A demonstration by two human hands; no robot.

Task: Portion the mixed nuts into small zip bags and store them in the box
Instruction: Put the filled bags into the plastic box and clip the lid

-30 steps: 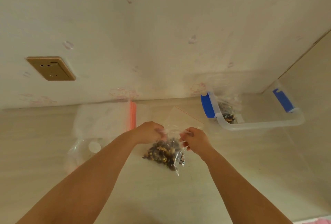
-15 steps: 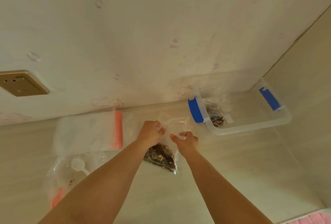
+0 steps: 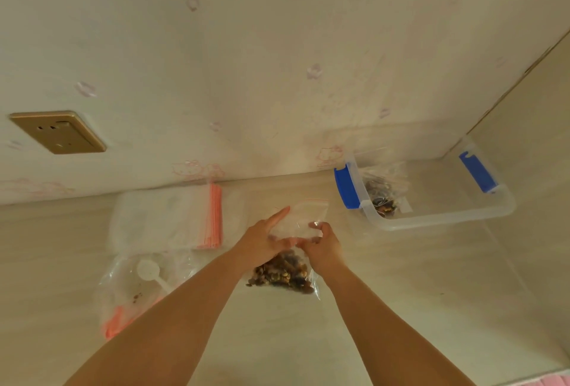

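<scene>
Fingers of left hand (image 3: pixel 262 239) lay straight, flat on small zip bag (image 3: pixel 303 225); right hand (image 3: pixel 322 245) pinched bag's middle. Nuts (image 3: pixel 282 271) sat low in bag on bench (image 3: pixel 401 293). Likely sealing: press air out, run strip end to end. Box (image 3: pixel 438 219) near right, one filled bag inside.

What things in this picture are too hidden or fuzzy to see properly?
Head view, the only one:
- Zip bag: whether its seal is closed; the left hand and right hand cover it and are blurred.
- Nuts: kinds too small to tell.
- Box: how many bags lie inside; its blue latch and cloudy wall hide part.
- Scoop: its handle end, veiled by the crinkled big bag.
</scene>
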